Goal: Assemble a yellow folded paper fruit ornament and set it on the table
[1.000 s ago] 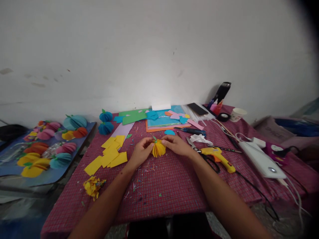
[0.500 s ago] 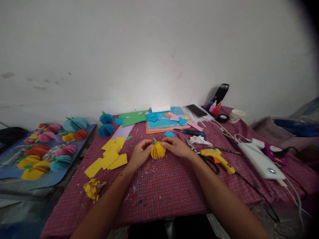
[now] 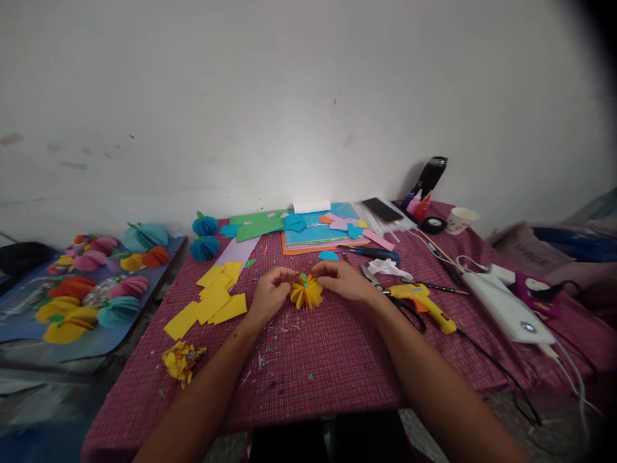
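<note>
A small yellow paper pumpkin [image 3: 306, 294] with fanned folds and a green top stands over the middle of the checked cloth. My left hand [image 3: 272, 294] has its thumb and fingertips closed on the pumpkin's left edge. On the other side, the fingers of my right hand [image 3: 344, 281] curl in and pinch its upper right edge. Yellow paper pieces [image 3: 214, 297] lie to the left of my left hand, with a crumpled yellow clump [image 3: 182, 361] nearer to me. Right of my right hand are scissors [image 3: 409, 315] and a yellow glue gun [image 3: 424, 305].
Blue paper pumpkins [image 3: 205, 248] stand at the back left; a side table [image 3: 91, 344] bears several more. Coloured sheets [image 3: 289, 243], a phone [image 3: 382, 210], a black flask [image 3: 431, 175] and a paper cup [image 3: 461, 220] are at the back. A white power bank [image 3: 511, 315] lies at right.
The yellow pumpkin has tipped towards me, so its top and spread folds now show. Both hands stay at its sides, the right one slightly shifted. The view has moved a little.
</note>
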The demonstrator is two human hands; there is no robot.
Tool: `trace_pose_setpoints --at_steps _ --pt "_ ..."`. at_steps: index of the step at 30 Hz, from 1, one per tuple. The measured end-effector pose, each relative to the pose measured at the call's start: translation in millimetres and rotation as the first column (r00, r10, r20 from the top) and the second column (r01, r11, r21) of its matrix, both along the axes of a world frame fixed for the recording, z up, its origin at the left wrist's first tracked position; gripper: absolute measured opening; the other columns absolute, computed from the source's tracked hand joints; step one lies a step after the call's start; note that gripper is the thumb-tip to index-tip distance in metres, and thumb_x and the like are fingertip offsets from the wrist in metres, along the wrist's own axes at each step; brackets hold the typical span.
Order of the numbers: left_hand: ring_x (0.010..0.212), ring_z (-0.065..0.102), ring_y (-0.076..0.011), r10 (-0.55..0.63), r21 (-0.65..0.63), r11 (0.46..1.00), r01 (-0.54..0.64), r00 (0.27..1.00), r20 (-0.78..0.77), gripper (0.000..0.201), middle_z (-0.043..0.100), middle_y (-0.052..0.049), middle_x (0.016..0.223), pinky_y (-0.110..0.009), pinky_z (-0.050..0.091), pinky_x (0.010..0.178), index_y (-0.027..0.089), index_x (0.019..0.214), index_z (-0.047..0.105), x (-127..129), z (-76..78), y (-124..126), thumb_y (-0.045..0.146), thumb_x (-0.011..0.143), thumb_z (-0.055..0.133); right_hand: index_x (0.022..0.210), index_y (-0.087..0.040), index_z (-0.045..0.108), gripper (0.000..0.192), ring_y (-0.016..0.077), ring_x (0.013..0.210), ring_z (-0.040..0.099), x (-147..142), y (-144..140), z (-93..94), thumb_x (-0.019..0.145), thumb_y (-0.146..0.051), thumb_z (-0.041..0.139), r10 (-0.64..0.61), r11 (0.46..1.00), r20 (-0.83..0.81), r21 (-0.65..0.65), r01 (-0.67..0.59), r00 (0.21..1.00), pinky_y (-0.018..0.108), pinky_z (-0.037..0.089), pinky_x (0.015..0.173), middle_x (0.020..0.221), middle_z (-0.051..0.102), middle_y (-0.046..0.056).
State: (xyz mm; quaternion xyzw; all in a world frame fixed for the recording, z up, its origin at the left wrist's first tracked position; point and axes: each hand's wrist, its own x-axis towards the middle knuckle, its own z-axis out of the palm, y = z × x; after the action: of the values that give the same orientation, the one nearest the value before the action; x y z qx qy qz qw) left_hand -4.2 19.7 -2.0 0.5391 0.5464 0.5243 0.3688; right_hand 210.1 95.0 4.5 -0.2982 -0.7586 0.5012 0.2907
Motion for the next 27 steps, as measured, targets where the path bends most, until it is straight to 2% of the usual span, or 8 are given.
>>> trace_pose_setpoints --at_steps 6,12,15,20,27 --pt "0.079 0.065 -0.0181 0.020 -0.027 0.999 -0.020 1.000 -0.002 0.025 0.072 -0.003 0.086 -0.029 0.050 0.073 0.018 0.090 0.070 0.0 -1.3 1.3 0.013 0.070 0.055 0.097 -0.017 0.066 0.026 0.0182 0.083 0.065 -0.3 -2.0 3.6 0.074 -0.016 0.054 -0.003 1.000 0.019 -0.028 0.003 1.000 0.032 0.052 0.076 0.095 0.070 0.005" --pt "0.073 0.062 -0.0161 0.044 -0.033 0.999 -0.041 0.996 0.081 0.009 0.069 -0.001 0.076 -0.027 0.048 0.071 0.018 0.080 0.067 -0.9 -0.6 3.8 0.022 0.076 0.061 0.095 -0.018 0.066 0.024 0.0184 0.084 0.065 0.0 -1.7 3.7 0.075 -0.016 0.053 -0.038 0.999 0.000 0.003 0.038 0.999 0.031 0.052 0.076 0.092 0.069 0.004" --pt "0.071 0.062 -0.0152 0.050 -0.050 0.998 -0.045 0.993 0.108 0.011 0.068 -0.001 0.075 -0.027 0.048 0.070 0.017 0.084 0.067 -2.1 -2.4 5.2 0.025 0.077 0.064 0.096 -0.017 0.067 0.022 0.0192 0.086 0.064 2.2 -2.7 8.5 0.078 -0.022 0.056 -0.007 1.000 -0.006 0.005 0.007 1.000 0.032 0.052 0.078 0.096 0.069 0.005" --pt "0.070 0.062 -0.0140 0.033 -0.036 0.999 -0.028 0.989 0.143 0.013 0.066 0.000 0.074 -0.026 0.048 0.070 0.018 0.087 0.066 -1.6 -3.0 5.6 0.026 0.077 0.065 0.105 -0.018 0.066 0.028 0.0201 0.093 0.064 9.3 -4.1 18.8 0.079 -0.026 0.059 0.025 0.999 -0.020 -0.028 -0.025 0.999 0.034 0.050 0.084 0.103 0.068 0.005" --pt "0.062 0.056 -0.0114 0.086 -0.040 0.996 -0.081 0.981 0.172 0.013 0.059 0.004 0.066 -0.024 0.044 0.064 0.018 0.089 0.063 -1.4 -1.1 7.1 0.026 0.079 0.061 0.104 -0.020 0.066 0.029 0.0186 0.089 0.064 3.6 -5.4 11.4 0.076 -0.016 0.058 0.102 0.995 0.052 0.016 -0.102 0.993 0.033 0.051 0.082 0.100 0.069 0.003"
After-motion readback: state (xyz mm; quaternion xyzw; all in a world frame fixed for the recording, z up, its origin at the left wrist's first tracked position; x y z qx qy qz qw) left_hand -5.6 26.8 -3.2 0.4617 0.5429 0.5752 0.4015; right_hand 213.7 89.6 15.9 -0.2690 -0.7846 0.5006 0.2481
